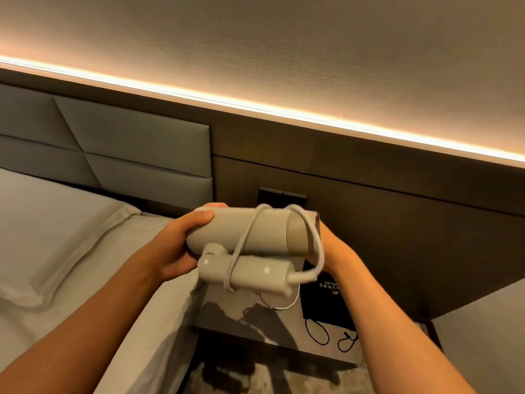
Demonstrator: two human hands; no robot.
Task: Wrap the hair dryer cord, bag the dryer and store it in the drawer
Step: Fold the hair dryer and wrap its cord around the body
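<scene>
Both hands hold a white hair dryer (pixel 244 234) up in the air over the gap between the bed (pixel 71 237) and the bedside desk (pixel 255 317). Left hand (pixel 176 245) grips the rear end of the barrel, thumb curled over the top, fingers wrapped behind and under. Right hand (pixel 332 245) sits at the nozzle end, mostly hidden behind the barrel; can't tell how its fingers lie or whether they pinch the cord or just back the dryer. Dryer barrel lies roughly level, nozzle opening pointing right; handle is folded up parallel beneath the barrel. White cord (pixel 241 245) loops around barrel and folded handle together near the hinge, a couple of turns visible. Another length leaves the handle's butt end, arcs up in front of the nozzle and over the top. A thin loop of cord hangs below the handle down to the desk surface. Black drawstring bag (pixel 324 300) lies flat on the desk, right of and below the dryer, gold print on it, its black strings trailing toward the desk's near edge. Grey padded headboard (pixel 127 146) behind the bed, dark wall panel with a switch plate (pixel 281 196) behind the dryer, lit strip above.
</scene>
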